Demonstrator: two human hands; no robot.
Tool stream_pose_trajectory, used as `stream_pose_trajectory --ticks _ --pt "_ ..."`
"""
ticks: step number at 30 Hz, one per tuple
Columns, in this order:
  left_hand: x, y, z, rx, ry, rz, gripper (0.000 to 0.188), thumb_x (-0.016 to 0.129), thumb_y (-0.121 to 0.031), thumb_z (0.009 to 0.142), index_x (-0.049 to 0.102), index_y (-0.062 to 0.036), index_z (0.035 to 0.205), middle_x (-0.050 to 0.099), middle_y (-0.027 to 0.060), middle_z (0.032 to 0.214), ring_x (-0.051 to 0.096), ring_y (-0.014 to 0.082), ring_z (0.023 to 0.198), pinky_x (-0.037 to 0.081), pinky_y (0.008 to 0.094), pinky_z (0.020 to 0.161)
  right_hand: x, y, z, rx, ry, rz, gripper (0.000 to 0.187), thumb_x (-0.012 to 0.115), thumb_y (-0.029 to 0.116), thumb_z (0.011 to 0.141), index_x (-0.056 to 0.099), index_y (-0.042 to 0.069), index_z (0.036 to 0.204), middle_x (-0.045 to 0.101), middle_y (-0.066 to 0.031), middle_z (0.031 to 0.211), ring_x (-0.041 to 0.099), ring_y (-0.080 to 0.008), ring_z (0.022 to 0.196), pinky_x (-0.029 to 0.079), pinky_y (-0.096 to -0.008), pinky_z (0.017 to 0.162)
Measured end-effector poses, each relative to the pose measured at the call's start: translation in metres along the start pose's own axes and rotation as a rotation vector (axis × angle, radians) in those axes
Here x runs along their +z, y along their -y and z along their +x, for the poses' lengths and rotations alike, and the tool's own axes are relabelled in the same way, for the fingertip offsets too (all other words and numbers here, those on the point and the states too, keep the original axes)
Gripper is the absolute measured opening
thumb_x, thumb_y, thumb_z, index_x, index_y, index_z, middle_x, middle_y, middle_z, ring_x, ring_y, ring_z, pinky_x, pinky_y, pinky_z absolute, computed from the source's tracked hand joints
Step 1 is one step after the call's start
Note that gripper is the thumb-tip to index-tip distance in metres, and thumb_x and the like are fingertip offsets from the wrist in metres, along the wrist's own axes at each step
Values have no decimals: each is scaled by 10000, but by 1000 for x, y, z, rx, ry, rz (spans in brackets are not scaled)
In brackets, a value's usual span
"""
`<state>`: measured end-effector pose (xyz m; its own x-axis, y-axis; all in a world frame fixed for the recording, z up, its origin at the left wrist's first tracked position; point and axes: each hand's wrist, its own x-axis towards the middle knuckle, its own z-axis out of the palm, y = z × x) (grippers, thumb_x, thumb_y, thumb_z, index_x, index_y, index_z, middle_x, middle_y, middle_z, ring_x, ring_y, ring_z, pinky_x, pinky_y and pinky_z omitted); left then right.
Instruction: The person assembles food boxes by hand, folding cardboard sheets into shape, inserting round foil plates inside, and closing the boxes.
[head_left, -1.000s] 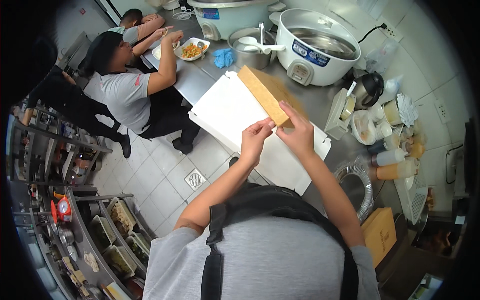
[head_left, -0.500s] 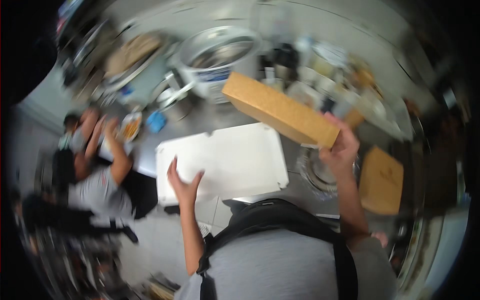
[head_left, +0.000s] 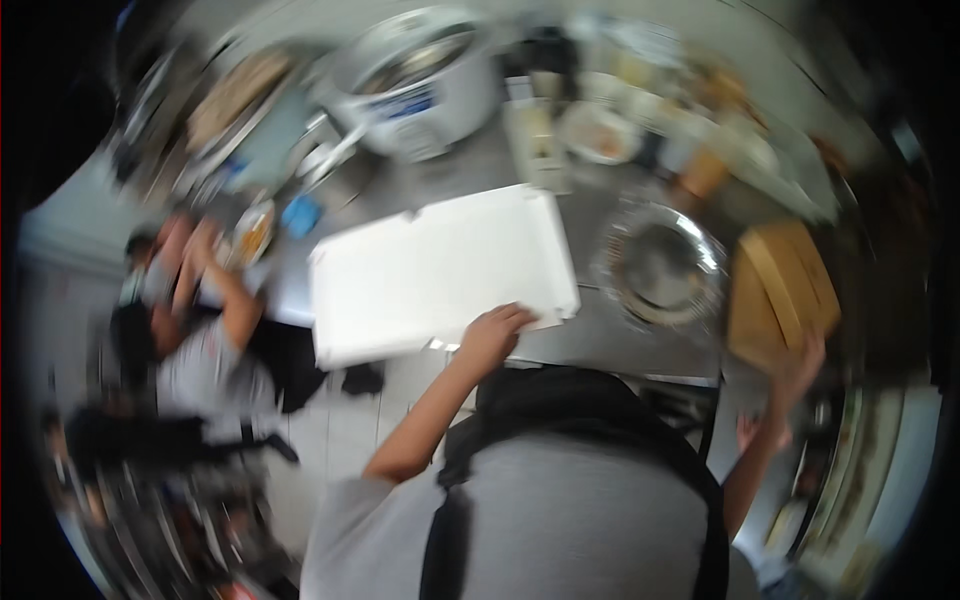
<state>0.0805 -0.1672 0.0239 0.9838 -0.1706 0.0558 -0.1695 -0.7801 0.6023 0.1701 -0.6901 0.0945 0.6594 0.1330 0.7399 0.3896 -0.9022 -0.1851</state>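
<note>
A flat white cardboard piece [head_left: 420,275] with notched corners lies at the front of the steel counter, partly overhanging the floor. My left hand [head_left: 495,335] is at its near right edge, fingers together and bent over the edge. Off to the right, my right hand [head_left: 800,365] has its fingers at the near end of a narrow brown cardboard box [head_left: 793,270]. That box leans over or rests on another brown box [head_left: 748,310]; motion blur hides the exact contact. Between my hands sits a round, clear plastic-wrapped stack [head_left: 660,265], probably lids or dishes.
Behind stand a white rice cooker [head_left: 415,110], a metal pot [head_left: 335,175] and a small bowl [head_left: 600,135]. A blue crumpled item [head_left: 302,215] lies near a dish of orange food [head_left: 255,232]. Another person [head_left: 200,350] is at the counter's left end. Steel counter [head_left: 590,330] edges the floor.
My right hand has carried the narrow brown box rightward and down onto the other brown box. The left hand, earlier spread over the white cardboard, has moved right to its near edge.
</note>
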Motion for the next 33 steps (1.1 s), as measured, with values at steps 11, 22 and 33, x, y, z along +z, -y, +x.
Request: stream_pose_trajectory --ticks 11,22,33 --pt "16 19 -35 -151 -307 199 213 692 -273 793 650 -163 970 553 59 964 528 259 976 423 387 905 37 24 45 50 54 400 449 610 114 920 486 -31 1326 540 -176 1312 487 -297 1248 355 -413 1072" --pt "30 16 -28 -111 -506 112 173 647 -297 861 717 -140 849 565 41 900 535 236 925 438 369 868 206 292 20 -572 1053 788 542 856 151 565 684 108 1077 580 -118 1208 515 -314 1112 452 -415 944" --pt "31 21 -19 -107 -498 -44 90 719 -198 795 719 -109 805 619 59 777 584 272 794 475 386 743 235 258 -1 -367 894 908 210 826 134 645 711 54 801 658 -106 1024 583 -305 967 482 -389 856"
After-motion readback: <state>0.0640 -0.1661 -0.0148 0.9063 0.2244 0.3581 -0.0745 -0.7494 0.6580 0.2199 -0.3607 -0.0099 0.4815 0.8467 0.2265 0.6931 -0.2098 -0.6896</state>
